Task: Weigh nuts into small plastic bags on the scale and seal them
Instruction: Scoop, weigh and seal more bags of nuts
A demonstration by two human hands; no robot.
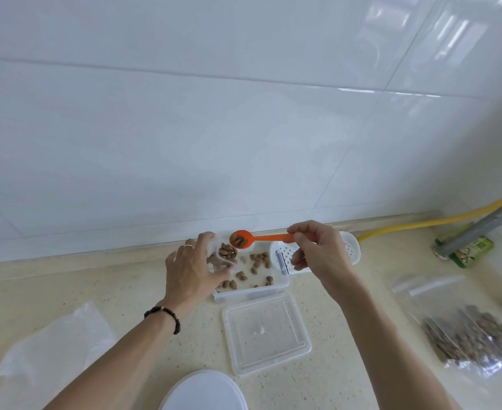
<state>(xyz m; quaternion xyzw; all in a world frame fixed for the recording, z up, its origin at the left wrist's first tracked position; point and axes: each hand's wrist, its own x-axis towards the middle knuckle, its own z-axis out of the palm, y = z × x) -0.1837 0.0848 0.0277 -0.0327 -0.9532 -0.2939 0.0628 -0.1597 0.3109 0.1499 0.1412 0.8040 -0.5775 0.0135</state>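
- The small plastic bag point(218, 255) is held by the left hand point(192, 269), fingers curled round it, over the left end of the clear tub point(252, 288); nuts are seen inside the bag.
- The orange spoon point(251, 238) is pinched at its handle by the right hand point(317, 250); its bowl — loaded with a few nuts — is held just above the bag's mouth.
- Loose nuts point(257, 263), roughly a dozen, are scattered on the tub's floor.
- One white perforated insert point(351, 247) is seen at the tub's right end, partly hidden by the right hand.
- One clear lid point(266, 332) lies flat on the tabletop point(81, 279), just in front of the tub.
- One round white lid point(203, 392) is cut off by the bottom edge.
- Filled bags of nuts point(477, 338) are piled at the right — too blurred to be counted.
- Crumpled empty plastic point(54, 353) lies at the left.
- A yellow hose point(421, 224) runs along the tiled wall, near a green packet point(473, 252).
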